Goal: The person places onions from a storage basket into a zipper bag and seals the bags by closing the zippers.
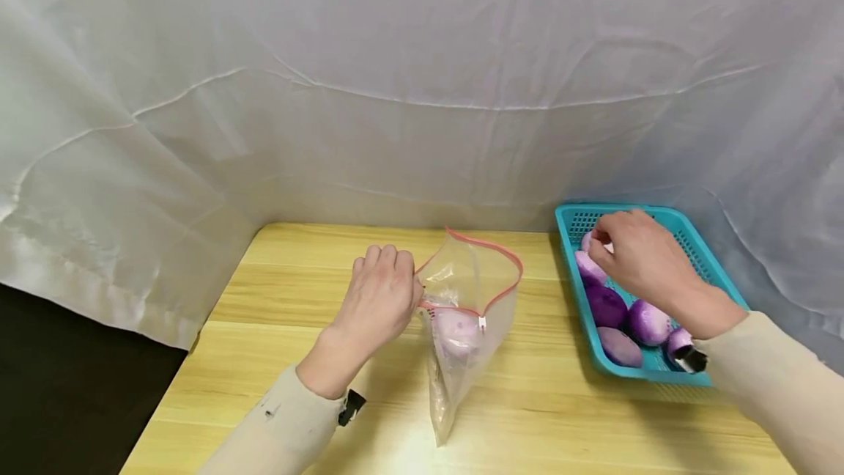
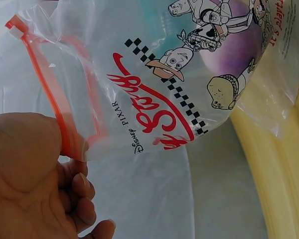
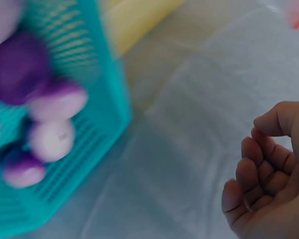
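Observation:
My left hand [image 1: 382,292] pinches the red-edged rim of a clear zip bag [image 1: 491,273], which hangs with its mouth spread wide. Through the plastic, a pale purple turnip [image 1: 458,332] shows inside. The left wrist view shows the bag's printed side [image 2: 154,99], with cartoon figures and red lettering, and thumb and forefinger on the zip strip. My right hand [image 1: 636,251] hovers above a turquoise basket [image 1: 596,354] in the head view, fingers loosely bent. The right wrist view shows nothing between those fingers [image 3: 249,174].
Several purple-and-white turnips [image 1: 649,321] lie in the basket, on the right of the wooden table [image 1: 264,358]. A pale cloth [image 1: 409,152] hangs behind the table and along its sides. A dark area [image 1: 72,380] lies beyond the table's left edge.

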A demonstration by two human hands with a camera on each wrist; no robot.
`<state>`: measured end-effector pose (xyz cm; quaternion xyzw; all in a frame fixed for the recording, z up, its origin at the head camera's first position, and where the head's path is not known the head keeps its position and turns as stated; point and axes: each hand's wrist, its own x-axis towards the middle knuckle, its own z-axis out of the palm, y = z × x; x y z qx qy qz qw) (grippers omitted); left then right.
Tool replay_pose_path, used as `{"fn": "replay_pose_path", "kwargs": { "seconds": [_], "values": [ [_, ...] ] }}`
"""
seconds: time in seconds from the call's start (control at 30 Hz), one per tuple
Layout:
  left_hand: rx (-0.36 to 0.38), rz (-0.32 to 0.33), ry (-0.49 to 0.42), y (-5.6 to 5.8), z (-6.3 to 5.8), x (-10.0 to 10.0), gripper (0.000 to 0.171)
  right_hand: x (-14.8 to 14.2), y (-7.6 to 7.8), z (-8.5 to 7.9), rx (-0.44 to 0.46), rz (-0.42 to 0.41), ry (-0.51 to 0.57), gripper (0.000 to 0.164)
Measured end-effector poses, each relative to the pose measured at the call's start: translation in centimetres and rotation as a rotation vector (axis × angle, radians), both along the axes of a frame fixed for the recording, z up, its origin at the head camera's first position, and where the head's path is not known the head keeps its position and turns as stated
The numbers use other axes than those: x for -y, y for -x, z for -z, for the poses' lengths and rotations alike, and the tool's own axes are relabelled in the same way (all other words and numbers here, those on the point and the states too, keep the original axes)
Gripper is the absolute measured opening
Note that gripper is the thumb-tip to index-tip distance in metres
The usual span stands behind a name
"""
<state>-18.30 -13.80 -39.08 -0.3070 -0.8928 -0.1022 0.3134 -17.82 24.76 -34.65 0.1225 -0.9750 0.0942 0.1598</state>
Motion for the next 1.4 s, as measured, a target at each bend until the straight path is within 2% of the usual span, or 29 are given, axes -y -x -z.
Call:
{"fn": "replay_pose_path", "kwargs": {
  "seconds": [0.13, 0.2, 0.37, 0.53, 0.63, 0.87, 1.1, 1.4],
  "values": [
    [-0.007, 0.008, -0.015, -0.1, -0.1, 0.3, 0.026, -3.7, -0.5, 2.4, -0.168, -0.145, -0.174, 0.014],
    [0.003, 0.003, -0.014, -0.1, -0.1, 0.5, 0.026, -5.5, -0.8, 3.5, -0.21, -0.186, -0.254, 0.014],
    [0.051, -0.017, -0.003, -0.2, -0.1, 0.9, 0.026, -8.9, -1.5, 5.0, -0.138, -0.176, -0.388, 0.031],
    [0.044, -0.013, -0.013, -0.2, 0.0, 1.3, 0.026, -10.3, -1.9, 6.6, -0.066, -0.172, -0.494, 0.051],
    [0.032, -0.007, -0.02, -0.3, -0.1, 1.4, 0.026, -10.6, -2.1, 7.7, -0.034, -0.179, -0.544, 0.056],
    [0.041, -0.003, -0.02, -0.3, -0.1, 1.4, 0.025, -10.9, -1.9, 9.0, -0.092, -0.245, -0.599, 0.07],
    [0.058, 0.001, -0.023, -0.4, 0.0, 1.4, 0.024, -10.5, -1.7, 9.8, 0.002, -0.25, -0.656, 0.062],
    [0.074, 0.001, -0.024, -0.5, 0.0, 1.5, 0.022, -10.6, -2.1, 11.5, 0.041, -0.232, -0.727, 0.085]
  ]
}}
